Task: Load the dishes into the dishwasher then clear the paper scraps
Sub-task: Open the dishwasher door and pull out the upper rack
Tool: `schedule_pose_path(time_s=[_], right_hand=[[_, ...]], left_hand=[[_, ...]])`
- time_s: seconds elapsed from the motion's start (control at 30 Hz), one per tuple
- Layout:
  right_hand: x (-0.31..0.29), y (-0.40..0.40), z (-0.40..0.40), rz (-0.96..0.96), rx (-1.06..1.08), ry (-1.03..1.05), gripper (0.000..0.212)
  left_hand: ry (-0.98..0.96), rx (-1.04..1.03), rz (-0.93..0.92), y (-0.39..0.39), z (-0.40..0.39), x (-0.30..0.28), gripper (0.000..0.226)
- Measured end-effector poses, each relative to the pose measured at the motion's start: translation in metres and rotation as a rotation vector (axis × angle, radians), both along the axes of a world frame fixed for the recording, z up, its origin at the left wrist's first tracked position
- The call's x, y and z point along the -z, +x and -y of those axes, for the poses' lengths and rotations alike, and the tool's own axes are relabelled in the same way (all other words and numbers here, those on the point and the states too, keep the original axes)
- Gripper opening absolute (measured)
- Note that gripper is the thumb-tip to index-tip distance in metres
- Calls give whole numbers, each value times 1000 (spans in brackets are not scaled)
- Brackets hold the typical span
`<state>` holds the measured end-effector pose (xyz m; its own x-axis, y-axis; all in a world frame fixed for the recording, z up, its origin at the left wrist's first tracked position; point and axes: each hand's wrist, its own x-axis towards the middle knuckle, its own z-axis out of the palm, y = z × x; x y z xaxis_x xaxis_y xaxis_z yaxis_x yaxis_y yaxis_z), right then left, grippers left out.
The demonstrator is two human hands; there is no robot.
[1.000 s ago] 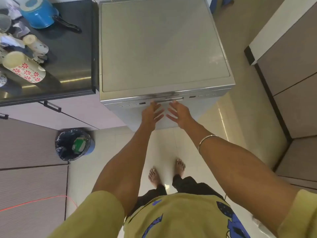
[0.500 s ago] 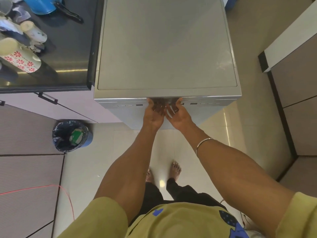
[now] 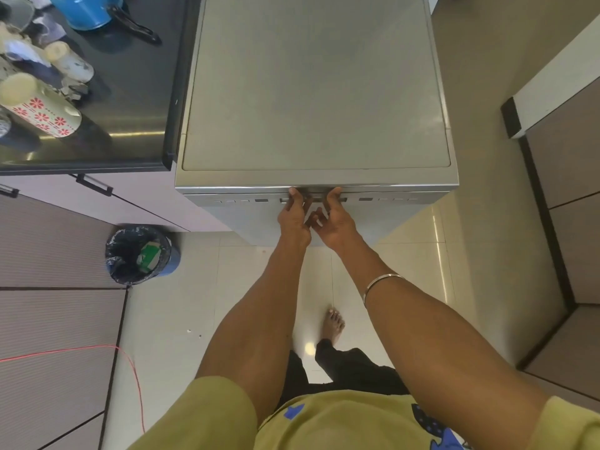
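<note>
At 12 o'clock, filling the top middle of the view, stands the silver dishwasher (image 3: 315, 92), seen from above. Its door is shut. Both hands reach to the top edge of the door, where the handle slot (image 3: 314, 190) sits. The left hand (image 3: 293, 219) has its fingers hooked up under that edge, and the right hand (image 3: 334, 222) does the same just beside it. The two hands are close together, almost touching, and both are curled on the handle. A thin silver bangle (image 3: 381, 284) sits on the right arm.

At 10 o'clock lies a dark counter (image 3: 130, 102), touching the left side of the dishwasher. The dishes wait on it. A blue pot (image 3: 86, 9) with a black handle is near the far edge. A cream cup with red flowers (image 3: 40, 108) lies close to the left side of the view. A smaller pale cup (image 3: 69, 61) is behind it. Paper scraps (image 3: 73, 90) lie between the two cups, and more scraps are near the far left corner.

At 8 o'clock, on the pale floor (image 3: 201, 287), stands a small bin with a black bag (image 3: 139, 254), with something green and white inside. A red cord (image 3: 97, 349) runs across the floor at 7 o'clock. One bare foot (image 3: 332, 324) shows at 6 o'clock.
</note>
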<state>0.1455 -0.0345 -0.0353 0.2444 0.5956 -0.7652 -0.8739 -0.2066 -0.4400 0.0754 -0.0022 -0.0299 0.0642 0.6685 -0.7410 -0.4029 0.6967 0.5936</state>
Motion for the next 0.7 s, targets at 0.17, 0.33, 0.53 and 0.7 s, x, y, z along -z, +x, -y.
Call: schedule_pose_path(time_s=[0.17, 0.33, 0.53, 0.7], right_hand=[[-2, 3, -3, 127, -114, -104, 69], [5, -26, 18, 101, -33, -213, 83], [-3, -9, 41, 209, -264, -286, 72], [-17, -11, 55, 700, -855, -393, 91]], left_hand=[[-69, -101, -110, 10, 6, -1, 38], [-171, -155, -340, -2, 36, 6, 50], [24, 97, -738, -16, 47, 3, 64], [279, 395, -1302, -38, 48, -11, 66]])
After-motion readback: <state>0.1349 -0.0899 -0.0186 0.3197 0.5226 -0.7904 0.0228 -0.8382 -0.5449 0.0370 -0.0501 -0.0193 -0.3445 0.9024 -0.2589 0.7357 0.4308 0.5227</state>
